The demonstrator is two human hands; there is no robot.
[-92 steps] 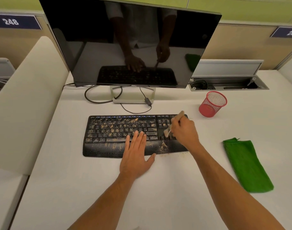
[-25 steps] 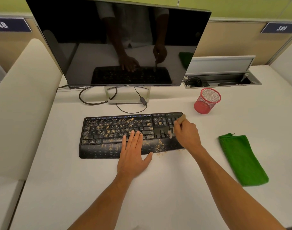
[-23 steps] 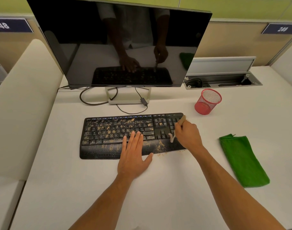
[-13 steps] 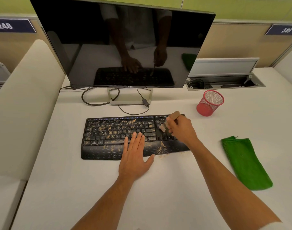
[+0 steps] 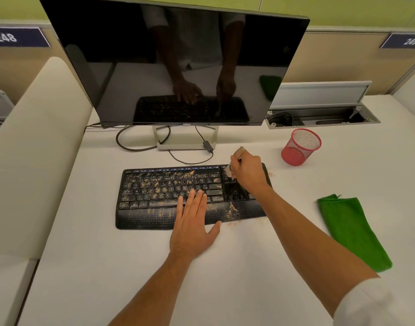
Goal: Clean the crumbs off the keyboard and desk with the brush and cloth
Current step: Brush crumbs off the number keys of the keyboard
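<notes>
1. Since half a second ago, the right hand (image 5: pixel 247 171) has carried the brush (image 5: pixel 234 162) to the keyboard (image 5: pixel 154 191)'s far right corner.
2. Its fingers pinch the handle; the left hand (image 5: pixel 192 222) lies flat, fingers together, steadying.
3. Crumbs (image 5: pixel 232 211) remain (mostly left); the green cloth (image 5: pixel 352 231) waits on the bench (image 5: pixel 225 278).

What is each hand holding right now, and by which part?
The right hand grips the brush around its handle, bristles down on the keyboard. The left hand holds nothing; it rests flat on the keyboard.

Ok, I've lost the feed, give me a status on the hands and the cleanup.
Right hand grips brush over keyboard number pad. Left hand flat on the palm rest. Crumbs on main keys. Cloth untouched. Nothing blocking.
</notes>
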